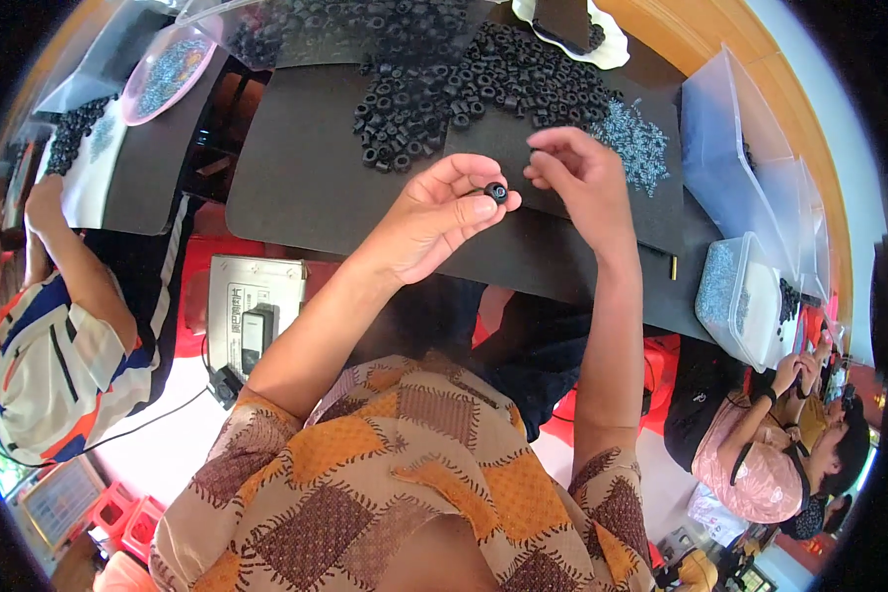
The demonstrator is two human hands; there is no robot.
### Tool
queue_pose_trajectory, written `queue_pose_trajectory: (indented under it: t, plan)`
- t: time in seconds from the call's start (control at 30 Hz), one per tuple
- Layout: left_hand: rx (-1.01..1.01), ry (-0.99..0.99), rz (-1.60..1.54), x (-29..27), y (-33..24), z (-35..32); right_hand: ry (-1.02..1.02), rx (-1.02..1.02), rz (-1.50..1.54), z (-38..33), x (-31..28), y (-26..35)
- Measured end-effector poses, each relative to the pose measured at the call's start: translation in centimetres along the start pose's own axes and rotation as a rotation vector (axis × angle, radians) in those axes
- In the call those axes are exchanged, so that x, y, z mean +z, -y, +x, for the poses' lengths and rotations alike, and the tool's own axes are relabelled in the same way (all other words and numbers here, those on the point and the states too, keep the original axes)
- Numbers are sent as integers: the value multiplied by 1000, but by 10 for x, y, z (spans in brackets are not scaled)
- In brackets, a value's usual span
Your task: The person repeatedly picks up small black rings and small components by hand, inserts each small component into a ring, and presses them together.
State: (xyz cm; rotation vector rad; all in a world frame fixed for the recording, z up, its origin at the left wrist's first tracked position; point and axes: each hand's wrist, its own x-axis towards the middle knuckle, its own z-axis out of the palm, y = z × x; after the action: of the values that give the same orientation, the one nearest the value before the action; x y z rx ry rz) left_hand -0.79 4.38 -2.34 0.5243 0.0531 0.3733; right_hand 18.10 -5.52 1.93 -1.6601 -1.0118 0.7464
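My left hand (434,217) pinches a small black ring-shaped part (496,193) between thumb and fingers, its round face turned up. Just to the right, my right hand (584,183) is raised with thumb and forefinger drawn together. A tiny dark bit shows by its fingertips, too small to name. Both hands are above the near part of the dark table (296,148). Beyond them spreads a pile of black ring-shaped parts (395,123). Small clear bluish pieces (633,148) lie heaped behind my right hand, beside the black ones.
Clear plastic bins (730,148) line the right edge, with a tub (725,286) of bluish pieces nearer. A pink-rimmed bowl (207,59) stands at far left. A brass-coloured pin (673,267) lies near the front edge. Other people sit left and right.
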Motion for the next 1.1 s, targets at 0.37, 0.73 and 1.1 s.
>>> queue_pose_trajectory:
  t: [0.37, 0.73, 1.1]
  plan:
    - [132, -50, 322, 5, 7, 3, -63, -186, 522, -49, 18, -2]
    - [130, -80, 391, 8, 5, 1, -182, -325, 77, -57, 24, 20]
    - [153, -117, 466, 8, 7, 1, -230, -525, -176, -54, 29, 18]
